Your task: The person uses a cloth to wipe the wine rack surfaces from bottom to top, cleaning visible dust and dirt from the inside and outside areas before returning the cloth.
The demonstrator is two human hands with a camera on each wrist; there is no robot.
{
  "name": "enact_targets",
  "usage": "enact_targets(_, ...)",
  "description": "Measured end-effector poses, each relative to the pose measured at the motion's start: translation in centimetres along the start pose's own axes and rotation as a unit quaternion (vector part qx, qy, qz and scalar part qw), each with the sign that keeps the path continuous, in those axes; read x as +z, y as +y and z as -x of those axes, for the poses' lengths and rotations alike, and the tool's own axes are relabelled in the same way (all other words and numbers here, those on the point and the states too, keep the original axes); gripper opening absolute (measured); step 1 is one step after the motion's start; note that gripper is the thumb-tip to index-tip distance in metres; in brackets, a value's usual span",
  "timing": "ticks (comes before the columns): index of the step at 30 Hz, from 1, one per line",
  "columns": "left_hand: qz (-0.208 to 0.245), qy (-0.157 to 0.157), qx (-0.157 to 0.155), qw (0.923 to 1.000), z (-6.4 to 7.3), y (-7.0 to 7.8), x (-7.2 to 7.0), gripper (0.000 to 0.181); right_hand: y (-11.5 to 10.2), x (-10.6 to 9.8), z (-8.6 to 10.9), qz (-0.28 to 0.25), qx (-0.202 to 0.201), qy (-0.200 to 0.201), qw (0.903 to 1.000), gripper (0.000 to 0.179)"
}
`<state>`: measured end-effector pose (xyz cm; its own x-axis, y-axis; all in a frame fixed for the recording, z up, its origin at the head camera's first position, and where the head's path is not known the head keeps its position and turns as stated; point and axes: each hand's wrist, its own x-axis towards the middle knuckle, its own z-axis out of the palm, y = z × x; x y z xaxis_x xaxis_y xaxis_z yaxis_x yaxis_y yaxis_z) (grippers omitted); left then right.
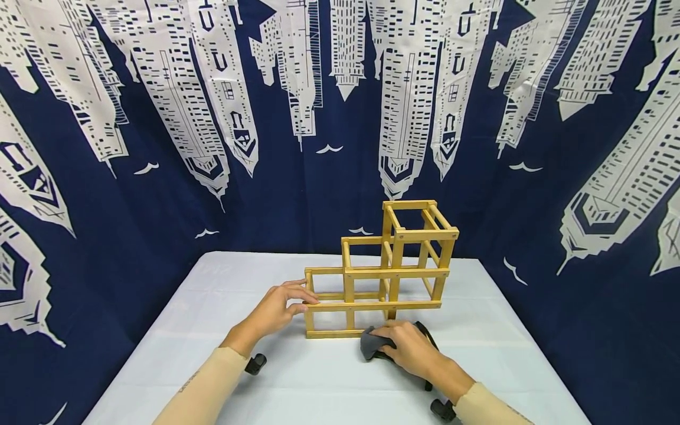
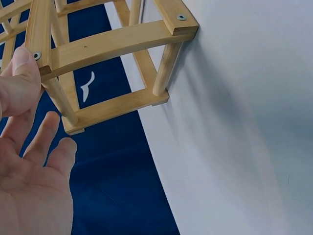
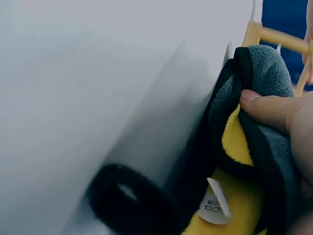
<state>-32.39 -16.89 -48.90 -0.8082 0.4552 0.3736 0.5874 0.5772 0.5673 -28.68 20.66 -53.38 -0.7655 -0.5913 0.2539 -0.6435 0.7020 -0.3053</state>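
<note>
A stepped wooden rack [image 1: 372, 273] of slats and dowels stands on the table, its tallest part at the right. My left hand [image 1: 281, 307] grips its low left end. In the left wrist view, the thumb lies on the corner of the rack [image 2: 112, 41] beside a screw head, with fingers behind the bar. Bunched in my right hand [image 1: 411, 348] is a grey cloth [image 1: 372, 343], low in front of the rack. The right wrist view shows the thumb pressing the folded cloth [image 3: 269, 68], with its black edging, yellow inner side and white tag [image 3: 214, 208].
A white-covered table [image 1: 212, 283] carries the rack. Behind it and along both sides hangs a dark blue curtain [image 1: 329, 195] printed with white buildings. Small black devices sit by the left wrist [image 1: 256, 364] and the right wrist [image 1: 443, 409].
</note>
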Motion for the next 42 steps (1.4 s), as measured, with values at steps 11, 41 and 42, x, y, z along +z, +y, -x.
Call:
enact_targets(11, 0.009, -0.023, -0.003, 0.9997, -0.2, 0.0, -0.5, 0.028, -7.0, 4.7, -6.7, -0.002, -0.056, -0.001, 0.9984, 0.036)
enact_targets(41, 0.043, -0.092, -0.03, 0.9944, -0.1, -0.6, -2.2, 0.029, -9.8, 5.8, -8.7, 0.147, -0.103, 0.115, 0.977, 0.041)
enact_targets(42, 0.042, -0.092, -0.032, 0.9943, -0.1, -0.6, -2.2, 0.029, -10.0, 5.9, -8.8, 0.144, -0.092, 0.095, 0.9808, 0.039)
